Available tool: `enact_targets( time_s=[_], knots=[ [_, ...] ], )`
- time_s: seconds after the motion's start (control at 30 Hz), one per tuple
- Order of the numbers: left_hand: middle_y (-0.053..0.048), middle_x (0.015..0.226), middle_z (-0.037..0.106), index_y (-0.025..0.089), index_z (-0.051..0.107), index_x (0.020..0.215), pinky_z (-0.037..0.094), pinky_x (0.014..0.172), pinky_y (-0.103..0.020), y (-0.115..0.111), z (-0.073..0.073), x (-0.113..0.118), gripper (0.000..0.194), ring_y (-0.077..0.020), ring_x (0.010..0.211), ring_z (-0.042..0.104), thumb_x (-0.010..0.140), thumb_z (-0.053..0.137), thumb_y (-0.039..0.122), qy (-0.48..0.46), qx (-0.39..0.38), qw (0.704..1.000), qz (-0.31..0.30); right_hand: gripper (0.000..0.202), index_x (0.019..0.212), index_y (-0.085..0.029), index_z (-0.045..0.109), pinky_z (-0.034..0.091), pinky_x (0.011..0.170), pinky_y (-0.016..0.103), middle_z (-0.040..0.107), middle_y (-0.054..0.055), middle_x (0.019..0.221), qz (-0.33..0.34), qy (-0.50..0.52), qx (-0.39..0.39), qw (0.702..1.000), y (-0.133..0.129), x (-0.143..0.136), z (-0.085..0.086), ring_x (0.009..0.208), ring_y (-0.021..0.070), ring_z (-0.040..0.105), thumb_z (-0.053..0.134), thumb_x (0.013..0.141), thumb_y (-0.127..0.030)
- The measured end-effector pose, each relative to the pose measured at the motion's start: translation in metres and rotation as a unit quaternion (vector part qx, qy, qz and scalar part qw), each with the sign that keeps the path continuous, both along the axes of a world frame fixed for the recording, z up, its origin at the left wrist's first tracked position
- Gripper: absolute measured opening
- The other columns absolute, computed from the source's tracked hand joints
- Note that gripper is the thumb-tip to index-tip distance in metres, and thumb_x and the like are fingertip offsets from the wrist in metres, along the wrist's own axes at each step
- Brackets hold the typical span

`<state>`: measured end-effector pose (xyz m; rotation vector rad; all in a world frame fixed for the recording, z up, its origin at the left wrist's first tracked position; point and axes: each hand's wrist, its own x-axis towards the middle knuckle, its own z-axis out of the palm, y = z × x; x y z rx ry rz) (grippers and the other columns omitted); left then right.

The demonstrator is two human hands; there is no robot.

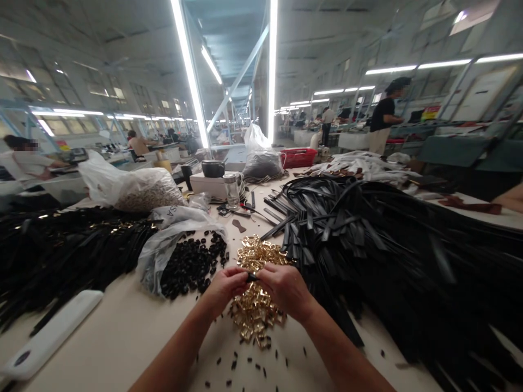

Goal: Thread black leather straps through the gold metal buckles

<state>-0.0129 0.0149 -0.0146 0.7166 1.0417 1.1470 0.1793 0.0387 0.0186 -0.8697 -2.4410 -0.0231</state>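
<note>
My left hand (229, 284) and my right hand (285, 287) meet at the middle of the table, each with fingers pinched. Between the fingertips is a small black piece (252, 277), gripped from both sides; its exact kind is too small to make out. Directly beneath my hands lies a heap of gold metal buckles (257, 316). To the left, small black loops (190, 264) spill from a clear plastic bag (149, 267). A large pile of black straps (327, 218) spreads on the right, close to my right hand.
Dark straps with gold glints (81, 239) lie at far left, near a long white object (57, 332). Behind are a filled plastic bag (151, 188), a glass jar (231, 191), a black mug (213, 168) and a red basket (298, 158). Small black bits dot the front tabletop (163, 337).
</note>
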Motion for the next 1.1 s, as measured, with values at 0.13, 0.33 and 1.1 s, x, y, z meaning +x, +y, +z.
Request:
enact_targets(
  time_s=[0.13,0.33,1.1],
  knots=[
    [-0.004,0.073,0.069,0.012,0.073,0.082,0.045,0.057,-0.017,-0.001,-0.003,0.004,0.029,-0.0075,0.058,0.058,0.062,0.083,0.030,0.032,0.020,0.999,-0.015,0.021,0.075,-0.020,0.062,0.033,0.055,0.022,0.063,0.000,0.071,0.000,0.000,-0.036,0.999,0.000,-0.003,-0.006,0.061,0.0112,0.058,0.053,0.092,-0.028],
    [-0.003,0.075,0.069,0.014,0.070,0.079,0.044,0.059,-0.019,-0.001,-0.003,0.005,0.028,-0.0089,0.060,0.060,0.062,0.082,0.031,0.021,0.045,0.999,0.012,0.047,0.130,-0.025,0.048,0.048,0.072,0.025,0.071,0.004,0.102,-0.014,0.071,-0.162,0.984,-0.001,-0.007,-0.006,0.086,0.0186,0.068,0.061,0.085,-0.022],
    [-0.001,0.055,0.061,0.014,0.064,0.065,0.036,0.051,-0.023,-0.003,0.009,0.002,0.036,-0.0107,0.049,0.052,0.066,0.071,0.049,0.207,0.091,0.973,-0.034,0.011,0.084,-0.021,0.060,0.041,0.062,0.025,0.066,0.002,0.078,-0.004,0.005,-0.141,0.990,0.006,0.001,-0.008,0.068,0.0175,0.062,0.055,0.086,-0.031]
  ],
)
